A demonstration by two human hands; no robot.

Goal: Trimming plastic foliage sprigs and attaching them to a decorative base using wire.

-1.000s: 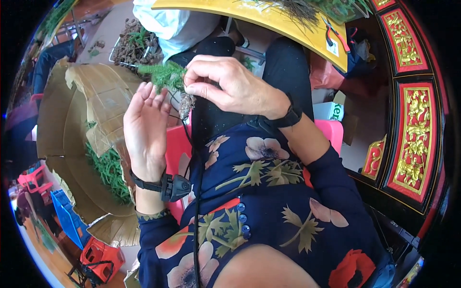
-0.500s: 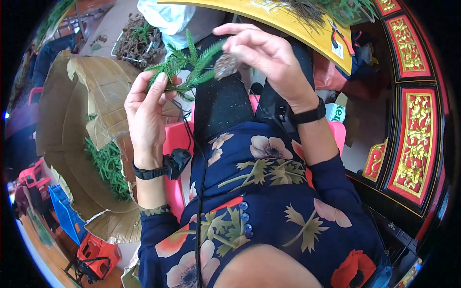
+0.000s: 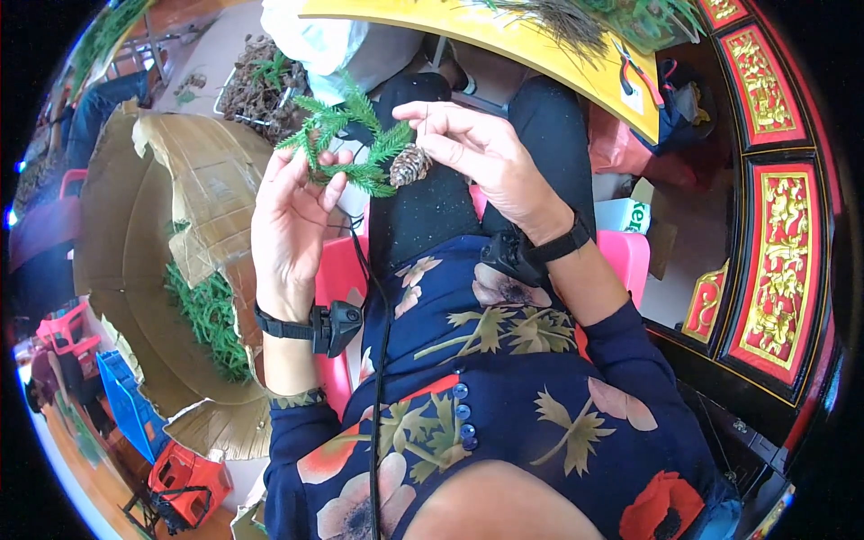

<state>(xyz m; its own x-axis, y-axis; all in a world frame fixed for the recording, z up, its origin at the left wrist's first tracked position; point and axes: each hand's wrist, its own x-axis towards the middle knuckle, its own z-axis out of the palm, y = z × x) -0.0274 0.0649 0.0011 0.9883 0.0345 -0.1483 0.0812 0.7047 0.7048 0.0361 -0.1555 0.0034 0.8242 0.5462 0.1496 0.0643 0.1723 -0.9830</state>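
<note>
My left hand (image 3: 295, 202) grips the base of a green artificial pine sprig (image 3: 367, 176), whose needled branches fan out away from the fingers. A brown pine cone (image 3: 409, 167) with pale-tipped scales hangs beside the sprig's right-hand branches. The thumb and fingers of my right hand (image 3: 481, 153) are pinched together at the upper end of the cone. Whether a thin wire runs between those fingers is too small to tell. Both hands are held over my lap, and the cone lies close against the sprig's lower branch.
A torn cardboard box (image 3: 126, 225) at my left holds more green sprigs (image 3: 209, 310). Beyond it stands a wire basket of brown pine cones (image 3: 256, 94) near a white plastic bag (image 3: 315, 40). Pliers (image 3: 637, 72) lie on the yellow table (image 3: 513, 45) ahead. Carved red-gold panels (image 3: 774, 270) stand at right.
My right hand has come slightly down and left, bringing the pine cone closer to the sprig's lower branch. My left hand has turned, and its fingers have shifted on the sprig.
</note>
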